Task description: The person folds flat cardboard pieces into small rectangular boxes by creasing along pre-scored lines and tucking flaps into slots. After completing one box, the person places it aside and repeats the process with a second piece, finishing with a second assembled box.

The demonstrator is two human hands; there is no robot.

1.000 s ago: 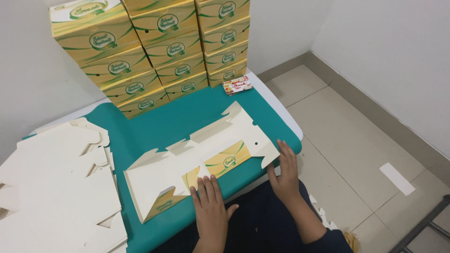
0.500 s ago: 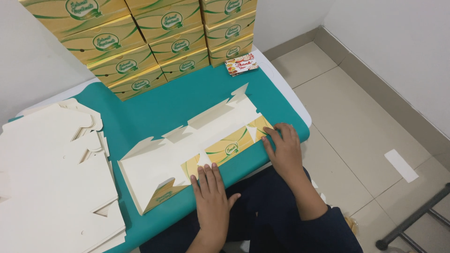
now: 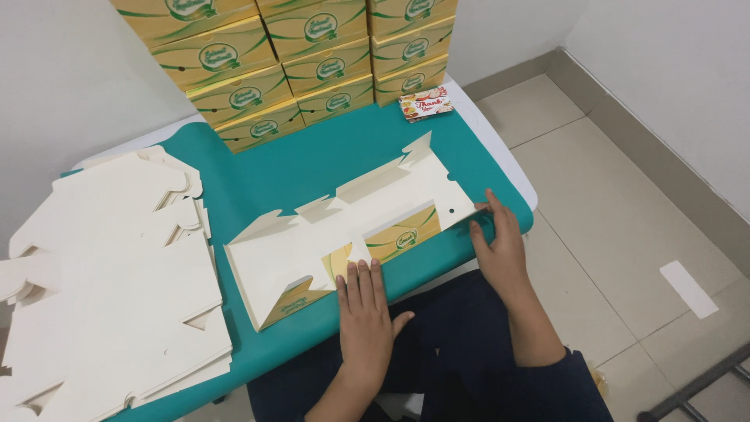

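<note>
We cannot see the whole stack of boxes (image 3: 312, 70): the frame cuts off its top, so the full count is hidden. Three columns show, with five boxes visible in the left one and four in each of the others. The pile of blanks (image 3: 109, 281) at the left runs off the left and bottom edges, and its sheets lie too close for us to count. The table (image 3: 508, 168) shows only as a white rim around the green mat (image 3: 328, 156). At the bottom right corner a dark metal frame is cut off and hard to make out.

Our left hand (image 3: 365, 312) lies flat and open, fingers together, palm pressing down on the near edge of the carton (image 3: 351, 227). Our right hand (image 3: 500, 246) is open too, fingers loosely curved, its fingertips touching the carton's right end; it clasps nothing.

The carton is one unfolded sheet, white inside with yellow and green flaps turned up along its near edge, lying slantwise on the mat between the pile and our right hand. One small card (image 3: 426, 104) lies just beside the stack's right foot.
</note>
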